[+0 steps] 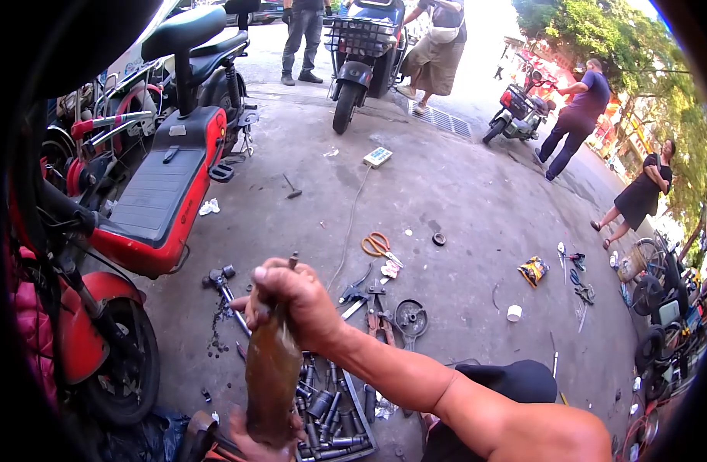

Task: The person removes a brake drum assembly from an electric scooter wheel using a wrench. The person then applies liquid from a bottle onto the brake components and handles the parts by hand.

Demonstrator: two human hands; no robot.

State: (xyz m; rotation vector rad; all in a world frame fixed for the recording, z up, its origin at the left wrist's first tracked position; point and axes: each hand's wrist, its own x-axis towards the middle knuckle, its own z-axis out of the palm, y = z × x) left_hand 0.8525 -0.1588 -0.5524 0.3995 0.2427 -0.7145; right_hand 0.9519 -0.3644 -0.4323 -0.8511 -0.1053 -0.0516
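Note:
A cloudy brownish bottle (273, 381) stands nearly upright in front of me, between both hands. My right hand (296, 300) is closed around its neck, and a small dark tip pokes out above the fingers. Low in the view, my left hand (253, 443) grips the base, partly hidden behind the bottle. Beneath the hands lies a tray (371, 435) of dark metal sockets. A long-handled wrench (224, 285) rests on the ground left of the bottle. Beyond my right forearm are red-handled cutters (379, 319) and a round dark metal part with a handle (410, 317).
Red electric scooter (157, 192) stands close on the left. Orange-handled scissors (376, 245), a tape roll (439, 239), a yellow packet (534, 270), a white cup (514, 313) and a corded white power strip (377, 157) lie on the pavement. Several people and scooters are farther back.

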